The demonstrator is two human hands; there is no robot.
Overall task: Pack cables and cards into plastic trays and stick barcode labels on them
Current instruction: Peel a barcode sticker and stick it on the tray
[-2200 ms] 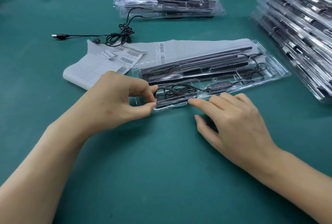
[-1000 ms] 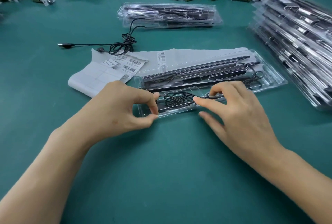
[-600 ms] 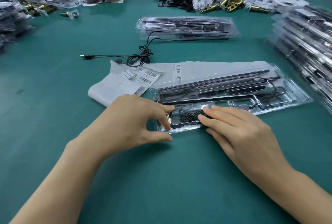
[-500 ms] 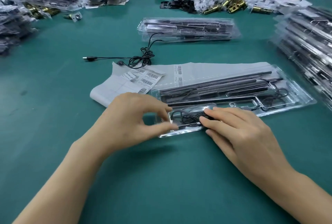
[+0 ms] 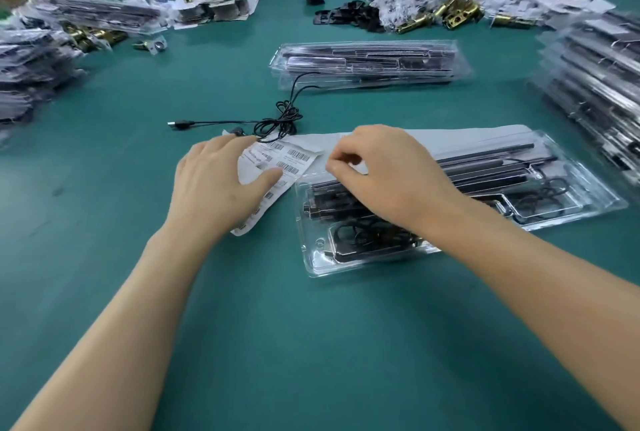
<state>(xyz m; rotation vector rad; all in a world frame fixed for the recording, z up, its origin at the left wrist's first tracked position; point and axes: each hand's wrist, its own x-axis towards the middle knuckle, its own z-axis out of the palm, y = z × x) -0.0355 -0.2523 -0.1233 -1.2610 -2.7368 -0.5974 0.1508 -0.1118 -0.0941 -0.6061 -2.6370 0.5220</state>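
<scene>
The teal-green table mat [image 5: 311, 344] is bearing everything. On it is lying the long clear plastic tray [image 5: 588, 204], already loaded with black bars and coiled black cables. The white backing sheet of barcode labels [image 5: 311, 143] is lying against the tray's left end and running on behind its far edge. The left hand [image 5: 221, 185] is resting flat on that sheet just left of the tray, fingers straight, pinning it down. The right hand [image 5: 384, 174] is hovering over the tray's far-left corner with fingers curled and thumb and forefinger drawn close; whether they are pinching a label cannot be told. A loose black USB cable [image 5: 277, 122] is lying beyond the tray's left end. The likely trouble is a label tearing, folding onto itself or landing crooked, if the left hand is pressing too lightly and the sheet is lifting. The printed barcode labels [image 5: 292, 167] are lying just left of the right fingertips, beside the left thumb.
</scene>
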